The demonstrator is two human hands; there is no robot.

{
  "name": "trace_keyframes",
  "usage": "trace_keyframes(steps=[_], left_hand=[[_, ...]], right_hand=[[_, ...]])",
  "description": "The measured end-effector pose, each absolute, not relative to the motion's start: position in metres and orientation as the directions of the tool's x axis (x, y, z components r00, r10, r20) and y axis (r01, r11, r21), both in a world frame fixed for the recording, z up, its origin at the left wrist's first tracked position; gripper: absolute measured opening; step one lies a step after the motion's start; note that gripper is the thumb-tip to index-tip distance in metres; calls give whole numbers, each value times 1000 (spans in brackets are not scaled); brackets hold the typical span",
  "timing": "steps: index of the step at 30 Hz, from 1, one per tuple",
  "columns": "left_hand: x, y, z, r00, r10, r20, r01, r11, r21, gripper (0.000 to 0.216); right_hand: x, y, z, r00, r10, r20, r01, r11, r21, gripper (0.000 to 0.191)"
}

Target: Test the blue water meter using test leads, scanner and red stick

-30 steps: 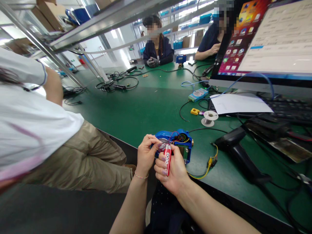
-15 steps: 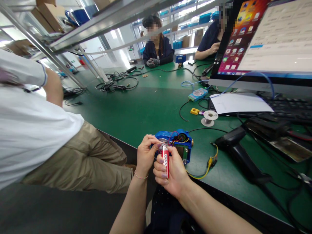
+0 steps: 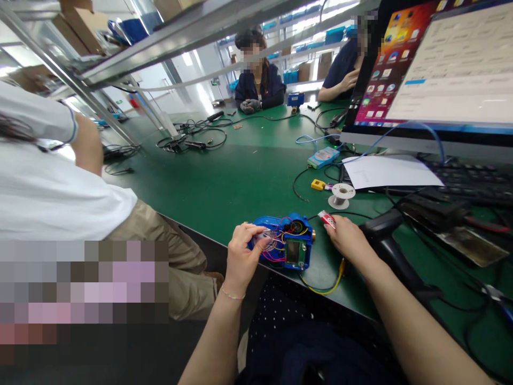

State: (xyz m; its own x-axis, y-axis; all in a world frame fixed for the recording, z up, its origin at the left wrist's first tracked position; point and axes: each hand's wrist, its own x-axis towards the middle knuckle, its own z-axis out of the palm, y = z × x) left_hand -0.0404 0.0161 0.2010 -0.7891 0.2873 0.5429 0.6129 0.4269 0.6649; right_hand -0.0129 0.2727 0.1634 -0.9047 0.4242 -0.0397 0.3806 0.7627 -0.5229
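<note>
My left hand (image 3: 245, 251) is at the left end of an opened blue device housing (image 3: 308, 251), its thumb and fingertips closed on thin wires (image 3: 279, 234) over a clear round part. Exactly where they grip is partly hidden by the fingers. The housing holds a green circuit board with a small display (image 3: 294, 252), red and yellow wires, and a brass fitting on its right side. Right of the housing, my right hand (image 3: 348, 235) is wrapped round a red lighter (image 3: 326, 218), its metal top pointing up and left. Beneath that hand runs a yellow clip lead (image 3: 340, 268).
Beyond my right hand stand a solder spool (image 3: 340, 195), a yellow piece (image 3: 318, 185) and a blue box (image 3: 323, 157). A barcode scanner (image 3: 395, 240), keyboard (image 3: 473, 174) and monitor (image 3: 441, 69) fill the right. A person in white (image 3: 52, 176) stands close at left; two people sit across.
My right hand has moved away to the right with the lighter, off the wires. My left hand stays at the housing, whose board is now uncovered to view.
</note>
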Motion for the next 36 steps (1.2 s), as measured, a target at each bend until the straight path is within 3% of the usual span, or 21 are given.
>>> trace_keyframes(steps=[3, 5, 8, 11, 16, 23, 27, 31, 36], left_hand=[[-39, 19, 205, -752, 285, 594, 653, 440, 616, 17], [-39, 21, 205, -738, 282, 613, 667, 443, 599, 17], [-41, 22, 204, -718, 304, 626, 686, 455, 567, 9], [-42, 23, 203, -725, 321, 610, 681, 472, 560, 9], [-39, 25, 204, -761, 313, 568, 646, 442, 623, 11], [-38, 26, 203, -802, 284, 526, 597, 408, 691, 13], [-40, 23, 197, -846, 234, 480, 534, 383, 754, 11], [-41, 21, 194, -883, 170, 437, 469, 330, 819, 35], [-42, 23, 196, -803, 228, 551, 594, 391, 703, 20]], right_hand=[[-9, 263, 163, -917, 398, -30, 369, 817, -444, 21], [-6, 257, 175, -927, 360, 106, 277, 847, -453, 22], [-5, 248, 199, -881, 182, 436, -100, 831, -547, 18], [-10, 234, 217, -811, -53, 583, -417, 752, -511, 13], [-25, 214, 225, -794, -290, 534, -517, 785, -342, 3], [-34, 201, 230, -814, -392, 428, -532, 798, -282, 8], [-35, 203, 228, -814, -406, 415, -543, 785, -298, 12], [-37, 210, 225, -821, -404, 404, -549, 754, -362, 9], [-39, 213, 225, -831, -375, 412, -538, 732, -419, 8]])
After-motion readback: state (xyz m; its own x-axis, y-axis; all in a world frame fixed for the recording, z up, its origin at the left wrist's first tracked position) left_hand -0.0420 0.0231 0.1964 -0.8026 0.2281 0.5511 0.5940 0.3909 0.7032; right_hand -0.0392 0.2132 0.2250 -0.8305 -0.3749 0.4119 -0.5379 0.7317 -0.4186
